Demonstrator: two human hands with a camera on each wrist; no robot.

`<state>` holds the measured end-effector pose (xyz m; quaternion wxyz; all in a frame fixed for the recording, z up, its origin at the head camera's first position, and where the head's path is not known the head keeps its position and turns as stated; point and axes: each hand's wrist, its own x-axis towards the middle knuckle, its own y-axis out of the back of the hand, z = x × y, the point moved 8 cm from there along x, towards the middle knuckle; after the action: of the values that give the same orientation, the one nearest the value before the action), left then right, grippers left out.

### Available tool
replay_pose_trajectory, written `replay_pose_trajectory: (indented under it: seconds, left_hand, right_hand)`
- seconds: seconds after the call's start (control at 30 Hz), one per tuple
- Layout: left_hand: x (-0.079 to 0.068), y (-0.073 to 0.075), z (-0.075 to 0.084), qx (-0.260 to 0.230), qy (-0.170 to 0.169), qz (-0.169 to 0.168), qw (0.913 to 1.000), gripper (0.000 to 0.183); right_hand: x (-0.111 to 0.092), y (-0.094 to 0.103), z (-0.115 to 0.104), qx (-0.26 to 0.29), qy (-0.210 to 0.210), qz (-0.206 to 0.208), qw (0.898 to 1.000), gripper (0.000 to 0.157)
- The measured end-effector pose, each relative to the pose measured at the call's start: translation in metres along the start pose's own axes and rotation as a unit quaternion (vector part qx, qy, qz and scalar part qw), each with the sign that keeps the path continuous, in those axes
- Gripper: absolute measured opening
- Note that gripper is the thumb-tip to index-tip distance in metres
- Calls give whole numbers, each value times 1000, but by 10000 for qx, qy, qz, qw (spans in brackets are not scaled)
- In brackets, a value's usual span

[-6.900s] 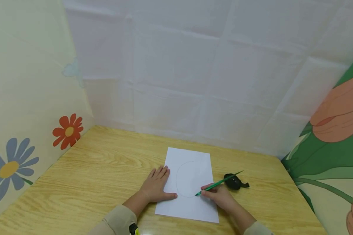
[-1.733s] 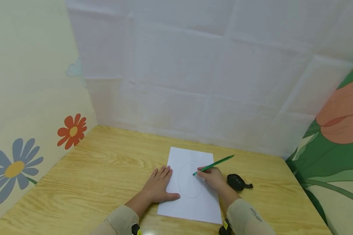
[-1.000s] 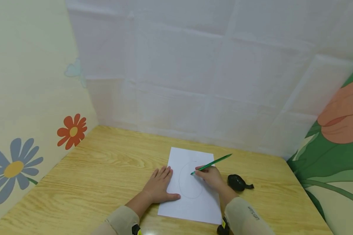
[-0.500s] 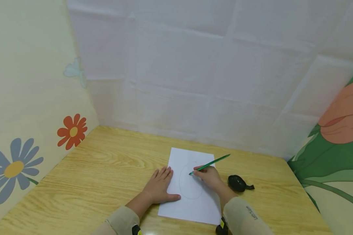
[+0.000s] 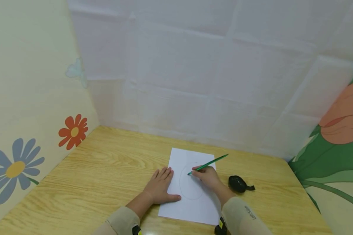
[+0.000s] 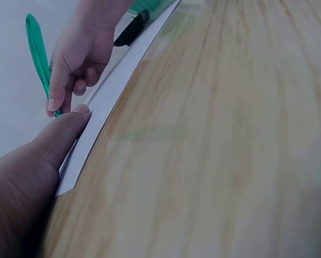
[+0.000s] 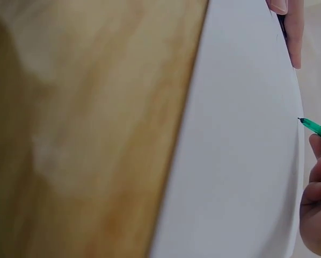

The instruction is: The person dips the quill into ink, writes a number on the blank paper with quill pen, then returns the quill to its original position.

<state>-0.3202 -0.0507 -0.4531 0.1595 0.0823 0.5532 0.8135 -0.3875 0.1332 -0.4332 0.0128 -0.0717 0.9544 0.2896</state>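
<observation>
A sheet of white paper lies on the wooden table, bearing a thin oval outline whose upper right is covered by my right hand. That hand pinches a slim green pen between thumb and fingers, tilted with its back end up to the right. The pen's dark tip is at the paper inside the oval, near its left upper part. My left hand rests flat with fingers spread over the paper's left edge, thumb on the sheet. In the right wrist view, the pen shows a fine point and a translucent green barrel.
To the right of the paper lies a round black object with a short tail. The wooden table meets a creased white sheet behind, and flower-printed panels stand at left and right.
Since the oldest frame, the oval line has grown round the bottom and up the right side. My right hand has moved up, then crept left inside it. The left hand stays put.
</observation>
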Motion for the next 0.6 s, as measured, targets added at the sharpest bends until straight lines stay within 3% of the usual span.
replay_pose_trajectory:
  seconds: [0.6]
  left_hand:
    - [0,0,0,1,-19,19,10000,110]
  right_hand:
    - [3,-1,2,95,-91,-12,9999,17]
